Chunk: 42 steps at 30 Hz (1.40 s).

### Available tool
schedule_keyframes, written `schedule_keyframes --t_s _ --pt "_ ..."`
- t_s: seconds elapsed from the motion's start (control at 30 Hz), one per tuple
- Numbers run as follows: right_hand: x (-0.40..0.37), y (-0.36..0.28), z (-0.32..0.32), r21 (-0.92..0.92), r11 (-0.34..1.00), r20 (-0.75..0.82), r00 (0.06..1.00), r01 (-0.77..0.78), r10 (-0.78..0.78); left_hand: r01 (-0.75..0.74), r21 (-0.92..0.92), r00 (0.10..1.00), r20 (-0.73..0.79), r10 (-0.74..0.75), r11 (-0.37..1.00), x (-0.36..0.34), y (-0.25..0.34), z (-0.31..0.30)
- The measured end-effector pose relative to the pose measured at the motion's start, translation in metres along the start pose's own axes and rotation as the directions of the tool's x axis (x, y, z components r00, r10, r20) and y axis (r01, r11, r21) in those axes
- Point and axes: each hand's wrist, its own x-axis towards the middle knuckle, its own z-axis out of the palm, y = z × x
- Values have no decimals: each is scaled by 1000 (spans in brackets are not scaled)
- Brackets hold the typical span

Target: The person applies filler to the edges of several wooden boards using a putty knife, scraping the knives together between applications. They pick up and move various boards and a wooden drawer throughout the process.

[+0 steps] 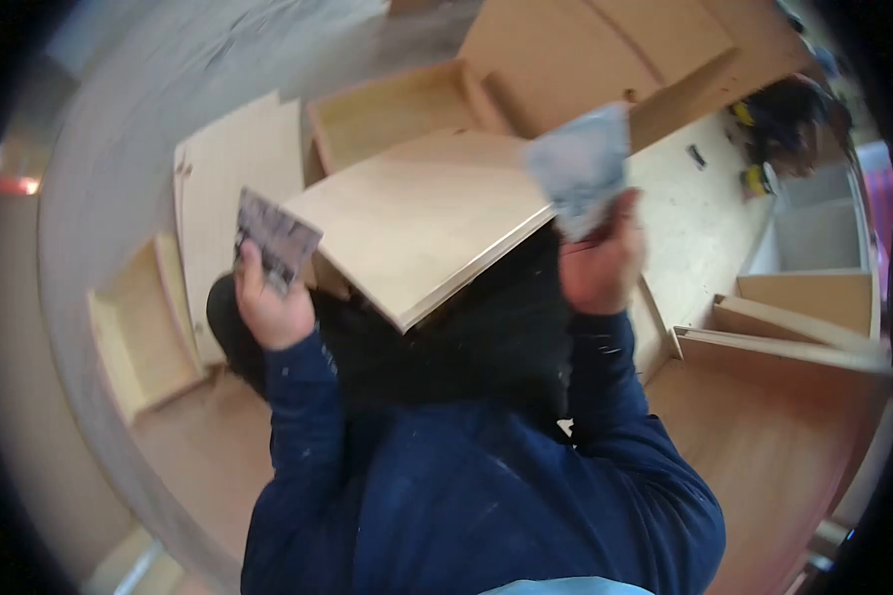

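My left hand (273, 305) grips a flat, dark patterned packet (276, 238), its thumb pressed on the near face. In my right hand (602, 260) is a pale, translucent plastic bag (580, 164), held up and blurred; its contents are too smeared to tell. Between and beyond both hands lies a light wooden panel (427, 213), one corner pointing toward my body. Neither hand appears to touch the panel.
Behind the panel sits an open wooden drawer (397, 114). Another drawer (149, 332) and an upright board (243, 169) are at left. A large cabinet piece (575, 59) stands at the back; yellow-black tools (759, 180) and more panels (774, 357) are at right.
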Motion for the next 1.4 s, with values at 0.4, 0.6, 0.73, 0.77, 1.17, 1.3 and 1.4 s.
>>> schedule_keyframes --t_s 0.4,0.6,0.73,0.77,1.17,1.3,1.4 --pt "-55 25 -30 -639 766 116 974 -75 192 418 -691 836 40 -547 590 -10 -21 12" --pt "-94 37 -19 -718 695 265 905 -44 332 151 -639 973 -39 -227 754 -39 -30 40" --pt "-95 45 -28 -812 583 242 920 18 308 13 -527 980 -163 -116 850 -55 -26 63" --pt "-98 47 -32 -807 590 249 906 -2 343 -6 -514 979 -177 -99 858 -56 -25 68" --pt "-112 73 -58 -649 759 104 981 -58 163 21 -488 985 -139 -101 873 -63 -34 80" --pt "-104 75 -65 -538 832 41 981 -139 190 -3 -465 991 -120 -60 885 -61 -49 74" --pt "-101 79 -71 -555 824 84 977 -116 194 -36 -367 997 -71 11 930 -65 -56 78"
